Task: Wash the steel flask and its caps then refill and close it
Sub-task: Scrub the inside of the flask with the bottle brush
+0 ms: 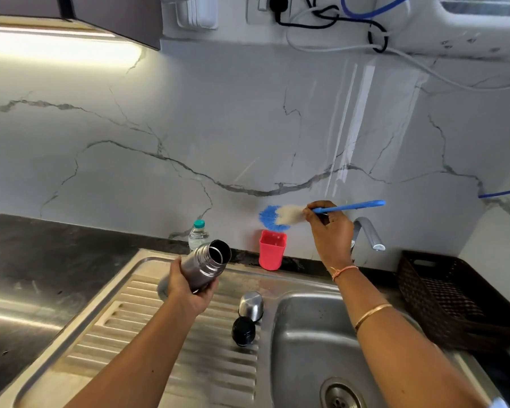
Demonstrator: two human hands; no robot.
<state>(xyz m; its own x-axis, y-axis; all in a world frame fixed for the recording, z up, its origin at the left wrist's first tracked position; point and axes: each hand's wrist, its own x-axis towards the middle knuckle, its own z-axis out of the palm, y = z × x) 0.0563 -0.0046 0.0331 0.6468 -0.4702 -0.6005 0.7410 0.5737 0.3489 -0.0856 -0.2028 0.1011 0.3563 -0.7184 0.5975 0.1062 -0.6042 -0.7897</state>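
Holding the flask (206, 262) tilted over the drainboard (136, 319), its open mouth turned toward the brush (287, 214), the left hand (189, 288) wraps its fingers round the body, presumably so the bristles can enter. The right hand (331, 231) pinches the brush's blue handle just behind the bristles, above the red cup (272, 251), likely its holder. A steel cap (251, 306) and a black cap (243, 331) stand on the drainboard beside the basin (304, 357), probably set apart for separate washing. Count: one flask, two caps, one brush, one cup, one small water bottle (198, 235), one tap (368, 232), one basket (454, 298).
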